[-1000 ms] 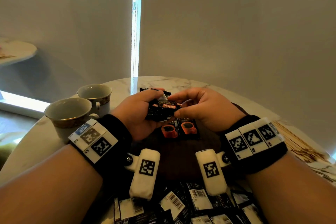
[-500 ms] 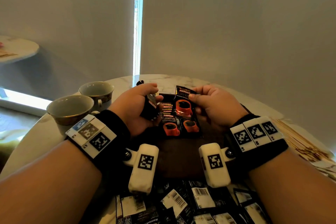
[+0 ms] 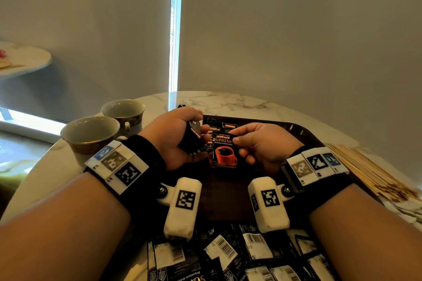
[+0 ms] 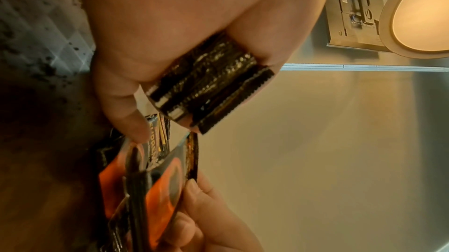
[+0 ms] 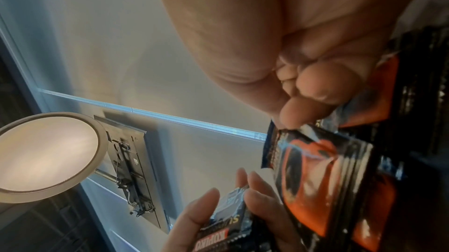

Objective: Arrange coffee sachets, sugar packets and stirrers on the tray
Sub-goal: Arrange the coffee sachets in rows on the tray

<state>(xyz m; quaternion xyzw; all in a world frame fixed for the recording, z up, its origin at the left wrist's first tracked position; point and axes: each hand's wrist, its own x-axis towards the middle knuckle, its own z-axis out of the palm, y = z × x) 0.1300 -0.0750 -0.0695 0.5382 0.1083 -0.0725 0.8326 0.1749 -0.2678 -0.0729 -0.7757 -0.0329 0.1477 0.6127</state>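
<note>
Drew one sachet (image 3: 224,150) from the stack (image 3: 191,138) gripped by left hand (image 3: 174,134); pinched by right hand (image 3: 262,143), lowered onto tray (image 3: 296,129) row; more remaining.

Round marble table (image 3: 228,100) with a tray and coffee things

A dark tray (image 3: 306,131) sits in the middle of the white, grey-veined top. Two empty cups (image 3: 91,134) stand close together at the left edge. A heap of wooden stirrers (image 3: 370,171) lies just right of the tray. Black sachets (image 3: 228,255), many showing barcodes, are spread along the near edge.
</note>
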